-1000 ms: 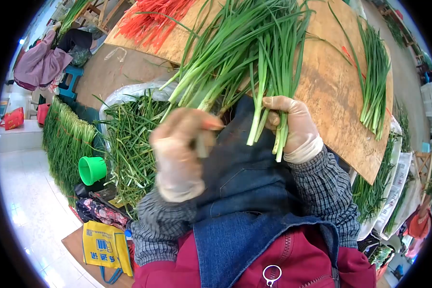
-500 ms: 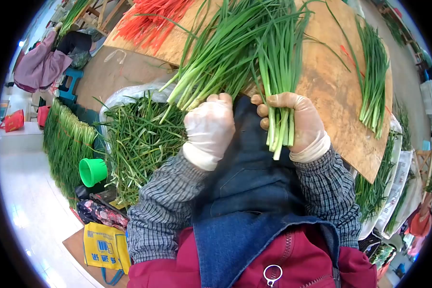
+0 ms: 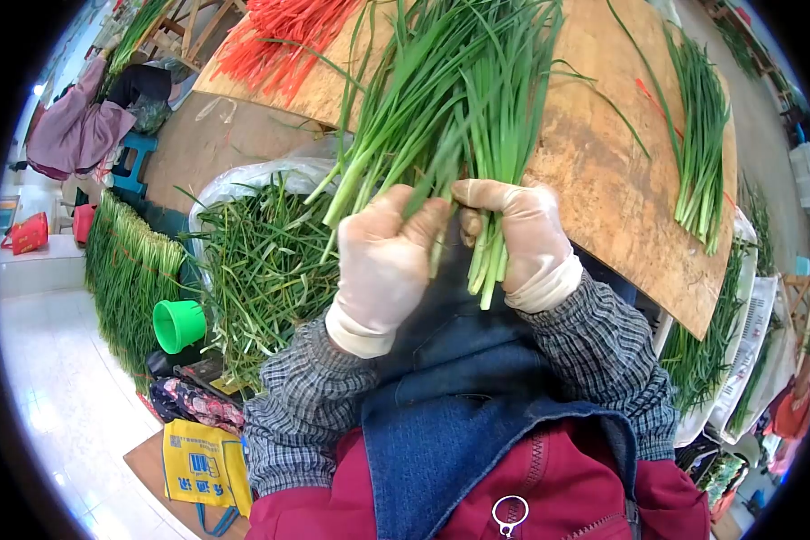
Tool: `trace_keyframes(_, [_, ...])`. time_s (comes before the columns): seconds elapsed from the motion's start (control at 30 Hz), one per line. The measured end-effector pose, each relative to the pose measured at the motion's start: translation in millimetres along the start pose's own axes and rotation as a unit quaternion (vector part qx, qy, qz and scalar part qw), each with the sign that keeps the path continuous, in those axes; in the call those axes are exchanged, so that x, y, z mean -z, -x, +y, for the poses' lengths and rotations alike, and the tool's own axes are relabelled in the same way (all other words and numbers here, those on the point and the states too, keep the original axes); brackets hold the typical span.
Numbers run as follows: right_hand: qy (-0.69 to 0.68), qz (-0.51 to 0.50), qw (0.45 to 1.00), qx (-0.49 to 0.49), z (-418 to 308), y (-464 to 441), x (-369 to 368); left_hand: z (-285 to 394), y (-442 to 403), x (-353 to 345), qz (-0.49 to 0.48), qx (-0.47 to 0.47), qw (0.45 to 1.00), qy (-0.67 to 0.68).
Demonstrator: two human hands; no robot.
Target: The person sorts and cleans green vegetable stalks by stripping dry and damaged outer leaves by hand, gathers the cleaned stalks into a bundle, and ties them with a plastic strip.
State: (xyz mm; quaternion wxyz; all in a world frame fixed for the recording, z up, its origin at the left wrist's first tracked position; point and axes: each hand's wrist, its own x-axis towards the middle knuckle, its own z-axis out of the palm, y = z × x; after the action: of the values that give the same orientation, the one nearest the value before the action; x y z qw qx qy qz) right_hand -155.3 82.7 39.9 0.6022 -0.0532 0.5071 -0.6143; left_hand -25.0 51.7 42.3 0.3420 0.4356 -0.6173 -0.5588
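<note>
My right hand (image 3: 529,236), in a pale thin glove, is closed round a bunch of garlic chives (image 3: 504,117), its pale stalk ends sticking out below the fingers. Close beside it, my left hand (image 3: 382,265), gloved too, pinches some chive leaves between thumb and fingers; exactly how many is hidden. Behind my left hand a larger loose heap of garlic chives (image 3: 396,117) lies on the wooden board (image 3: 603,171), stalk ends towards me. Both hands are over my lap at the board's near edge.
Red ties (image 3: 283,40) lie on the board's far left, a tied chive bundle (image 3: 700,144) on its right. Left of me stand a lined container of loose leaves (image 3: 265,261), a green bucket (image 3: 178,326) and upright chives (image 3: 126,279). Another person (image 3: 81,126) sits at far left.
My right hand has moved left with its bunch, nearer my left hand. The left hand has turned and moved slightly down, its thumb and fingers now pinching leaves beside the bunch.
</note>
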Motion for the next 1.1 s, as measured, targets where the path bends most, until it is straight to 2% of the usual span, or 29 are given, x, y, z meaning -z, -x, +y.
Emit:
trace_keyframes(0.03, [-0.013,-0.011,1.000,0.006,3.0,-3.2,3.0,11.5,3.0,4.2,0.007,0.081,0.992,0.093])
trace_keyframes(0.07, [-0.026,-0.022,0.999,0.013,4.9,-4.8,4.4,9.4,4.0,4.8,0.032,0.037,0.989,0.136])
trace_keyframes(0.13, [-0.030,-0.020,0.999,0.016,5.6,-3.7,2.4,6.7,5.9,6.7,0.043,0.006,0.992,0.119])
trace_keyframes(0.23, [0.030,0.006,0.999,0.029,3.6,0.9,0.1,-5.5,2.1,10.0,0.039,-0.001,0.998,0.044])
trace_keyframes(0.33, [0.080,-0.002,0.995,0.054,-4.8,5.5,12.6,-20.7,-8.5,12.1,0.089,-0.175,0.973,-0.121])
trace_keyframes(0.37, [0.076,-0.011,0.996,0.046,-8.3,7.4,15.3,-19.4,-5.9,12.9,0.096,-0.190,0.951,-0.226])
trace_keyframes(0.53, [0.056,-0.022,0.997,0.049,-0.5,2.2,3.5,-13.9,-3.1,-6.4,0.056,-0.271,0.937,-0.215])
trace_keyframes(0.63, [0.023,-0.007,1.000,0.008,-2.7,4.8,-2.7,-17.0,-1.1,-8.3,0.020,-0.299,0.928,-0.223])
trace_keyframes(0.73, [0.019,-0.010,1.000,-0.002,-4.6,4.6,-0.3,-5.1,-0.6,-4.7,0.001,-0.287,0.944,-0.163])
trace_keyframes(0.77, [0.021,-0.018,1.000,-0.001,-4.1,2.7,4.1,1.1,8.5,-1.7,-0.042,-0.088,0.995,-0.018])
trace_keyframes(0.8, [0.023,-0.024,0.999,-0.001,-3.5,0.8,7.8,2.9,9.6,-0.1,-0.011,-0.067,0.997,0.044])
trace_keyframes(0.87, [-0.018,-0.030,0.999,-0.019,-2.9,-3.2,11.6,12.3,13.0,4.9,0.042,0.063,0.980,0.184])
trace_keyframes(1.0, [-0.076,-0.069,0.994,-0.043,-1.0,-6.7,21.5,11.8,16.2,15.6,0.066,0.062,0.949,0.303])
trace_keyframes(1.07, [-0.085,-0.064,0.994,-0.035,2.2,-10.3,26.8,22.4,20.7,19.0,0.124,0.026,0.947,0.294])
trace_keyframes(1.1, [-0.072,-0.069,0.995,-0.022,1.2,-12.1,27.6,22.2,20.1,27.5,0.110,0.039,0.955,0.273])
